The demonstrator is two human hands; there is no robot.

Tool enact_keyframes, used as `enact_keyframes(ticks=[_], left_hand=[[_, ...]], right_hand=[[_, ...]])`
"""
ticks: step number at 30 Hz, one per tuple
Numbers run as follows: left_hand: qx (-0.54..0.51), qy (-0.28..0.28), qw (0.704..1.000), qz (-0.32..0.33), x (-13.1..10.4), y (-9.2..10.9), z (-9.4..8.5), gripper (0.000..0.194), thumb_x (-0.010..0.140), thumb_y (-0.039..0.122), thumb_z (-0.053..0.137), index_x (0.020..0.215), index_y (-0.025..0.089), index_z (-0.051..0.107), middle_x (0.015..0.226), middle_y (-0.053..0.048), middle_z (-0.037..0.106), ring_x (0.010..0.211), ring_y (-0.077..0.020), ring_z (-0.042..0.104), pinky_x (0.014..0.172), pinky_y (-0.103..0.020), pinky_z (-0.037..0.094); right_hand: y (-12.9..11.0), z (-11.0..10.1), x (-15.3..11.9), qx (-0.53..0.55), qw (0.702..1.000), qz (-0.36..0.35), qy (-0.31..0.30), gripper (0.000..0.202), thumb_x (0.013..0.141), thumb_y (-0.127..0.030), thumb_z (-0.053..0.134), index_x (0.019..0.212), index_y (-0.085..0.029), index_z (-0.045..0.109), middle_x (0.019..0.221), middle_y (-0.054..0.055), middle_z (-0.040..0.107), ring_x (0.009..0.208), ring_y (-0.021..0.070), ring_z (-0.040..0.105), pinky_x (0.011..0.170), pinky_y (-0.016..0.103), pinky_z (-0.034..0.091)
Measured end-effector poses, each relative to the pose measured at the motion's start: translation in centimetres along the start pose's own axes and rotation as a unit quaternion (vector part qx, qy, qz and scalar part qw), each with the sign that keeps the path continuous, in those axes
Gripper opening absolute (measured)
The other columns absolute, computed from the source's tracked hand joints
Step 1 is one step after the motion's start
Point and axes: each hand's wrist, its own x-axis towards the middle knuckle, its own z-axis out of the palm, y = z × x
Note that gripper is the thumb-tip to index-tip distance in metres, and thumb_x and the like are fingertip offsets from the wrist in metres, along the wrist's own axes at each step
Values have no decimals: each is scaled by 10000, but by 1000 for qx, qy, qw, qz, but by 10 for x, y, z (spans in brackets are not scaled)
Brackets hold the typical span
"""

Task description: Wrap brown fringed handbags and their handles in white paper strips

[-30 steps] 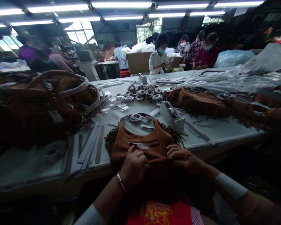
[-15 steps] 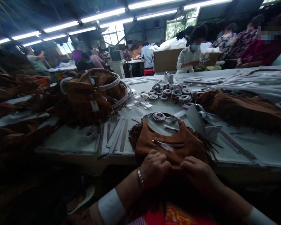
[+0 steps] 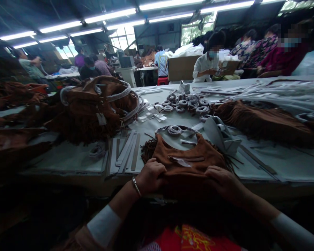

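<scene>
A brown suede handbag (image 3: pixel 183 155) with fringed sides lies at the table's front edge, its lower part hanging over. My left hand (image 3: pixel 151 176), with a silver bangle at the wrist, is closed on the bag's near left side. On the near right side, the fingers of my right hand (image 3: pixel 222 179) grip the same bag. A zip with a clear plastic wrap on its pull (image 3: pixel 181 161) crosses the bag's face. The bag's wrapped strap curves behind it, around a coiled wrapped strap (image 3: pixel 174 130).
Brown fringed bags are heaped at left (image 3: pixel 91 108), and another bag (image 3: pixel 267 120) lies at right. Several wrapped coils (image 3: pixel 183 103) sit mid-table. Flat strips (image 3: pixel 128 151) lie left of my bag, a grey tape dispenser (image 3: pixel 221 134) right. People work across the table.
My left hand has moved left along the bag's near edge, so my hands are farther apart. The bag stays at the table edge; the view has shifted slightly.
</scene>
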Motion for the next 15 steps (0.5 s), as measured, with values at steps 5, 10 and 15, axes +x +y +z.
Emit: enact_keyframes(ticks=[5, 10, 15], left_hand=[[-40, -7, 999, 19, 8, -3, -7, 115, 774, 236, 773, 797, 196, 667, 814, 23, 679, 860, -148, 617, 1031, -367, 324], [20, -35, 999, 17, 9, 18, -17, 65, 847, 266, 711, 788, 238, 709, 784, 8, 661, 1014, -201, 568, 1073, -440, 278], [86, 15, 996, -34, 4, 48, -2, 176, 855, 365, 717, 959, 230, 672, 978, -44, 656, 1072, -262, 540, 1063, -503, 327]], right_hand=[[13, -4, -6, 34, 999, 3, 9, 177, 958, -321, 535, 872, -204, 636, 954, 77, 688, 903, 210, 633, 793, 329, 504], [23, 4, -12, 30, 1000, -1, 1, 184, 946, -317, 552, 1015, -223, 694, 986, 70, 731, 911, 213, 656, 800, 324, 511], [27, 14, -10, -9, 998, 55, 35, 193, 952, -325, 525, 921, -207, 673, 825, 45, 698, 763, 193, 637, 703, 300, 486]])
